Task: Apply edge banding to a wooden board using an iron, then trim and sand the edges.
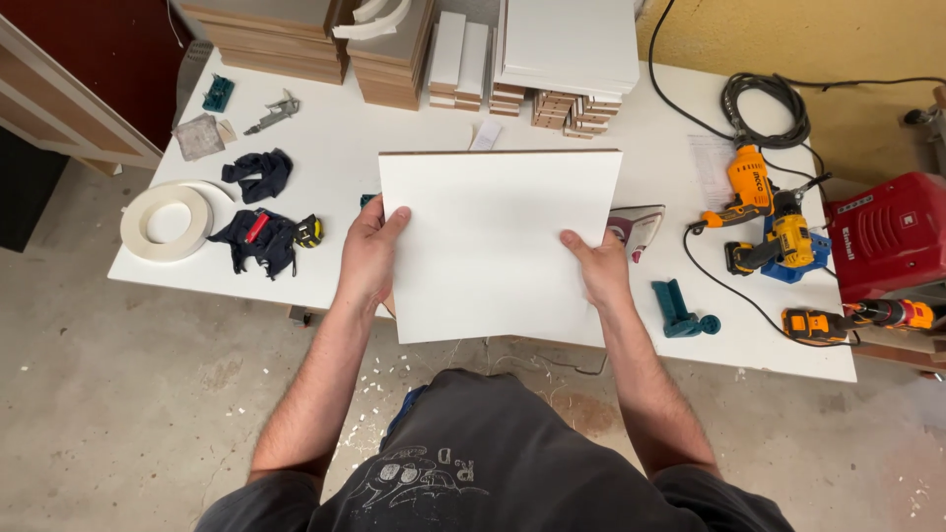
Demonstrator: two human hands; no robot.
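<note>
I hold a white rectangular board flat in front of me, above the near edge of the white worktable. My left hand grips its left edge, thumb on top. Gripping the right edge in the same way is my right hand. A thin brown core shows along the board's far edge. The board hides part of the table beneath it.
Stacks of boards line the table's back. At left lie a roll of white edge banding, dark gloves, a tape measure. At right are a clothes iron, yellow drills, a teal tool, coiled cable, a red machine.
</note>
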